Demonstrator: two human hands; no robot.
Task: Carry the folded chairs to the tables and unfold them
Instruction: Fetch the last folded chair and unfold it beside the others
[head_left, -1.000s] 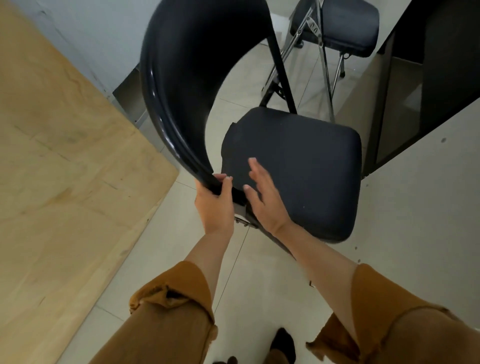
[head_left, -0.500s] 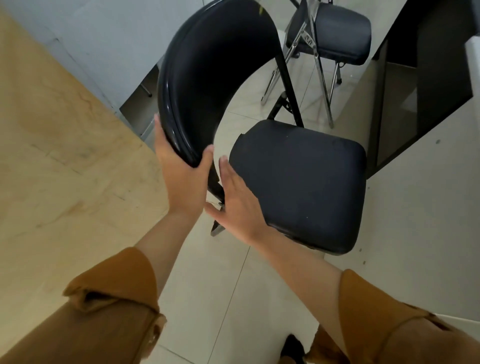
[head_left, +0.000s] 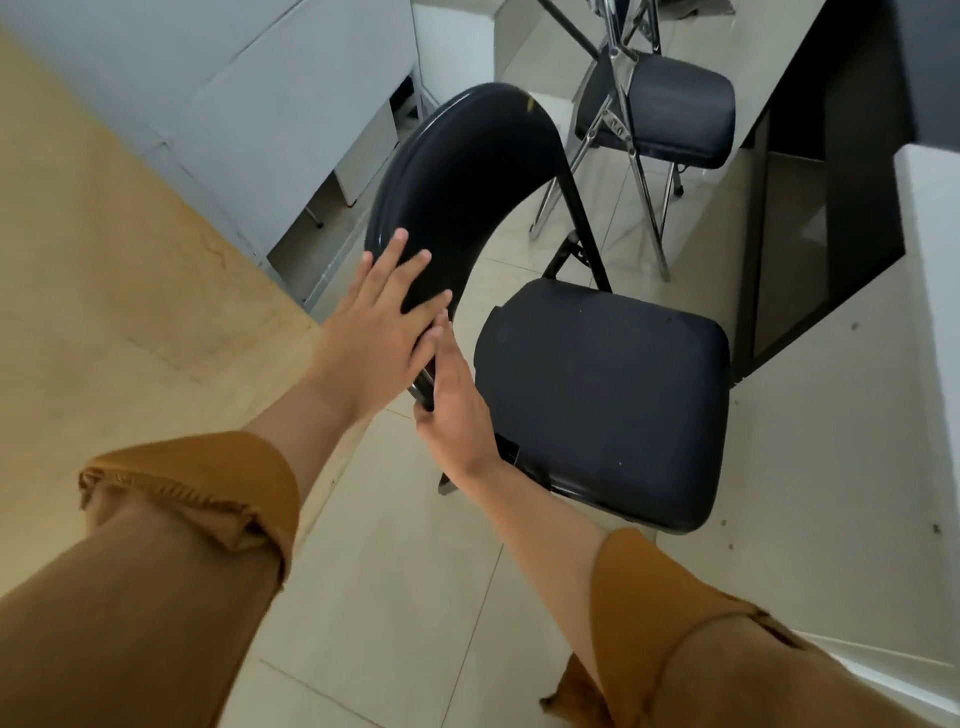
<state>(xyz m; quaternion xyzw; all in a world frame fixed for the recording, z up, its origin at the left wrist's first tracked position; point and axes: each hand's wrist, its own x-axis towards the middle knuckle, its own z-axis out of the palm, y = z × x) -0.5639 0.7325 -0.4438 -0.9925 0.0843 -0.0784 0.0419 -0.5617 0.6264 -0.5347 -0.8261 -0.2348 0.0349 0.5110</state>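
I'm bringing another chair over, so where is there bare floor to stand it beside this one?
Bare tile floor lies between the wooden table and the black chair, nearest you. Farther on it is crowded: the chrome-legged chair and dark desk close in.

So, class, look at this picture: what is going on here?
A person in brown sleeves is setting up a black folding chair beside a wooden table. It stands unfolded, seat down. The left hand lies flat on its curved backrest; the right hand, fingers straight, rests against the frame by the seat. A second chair stands behind.
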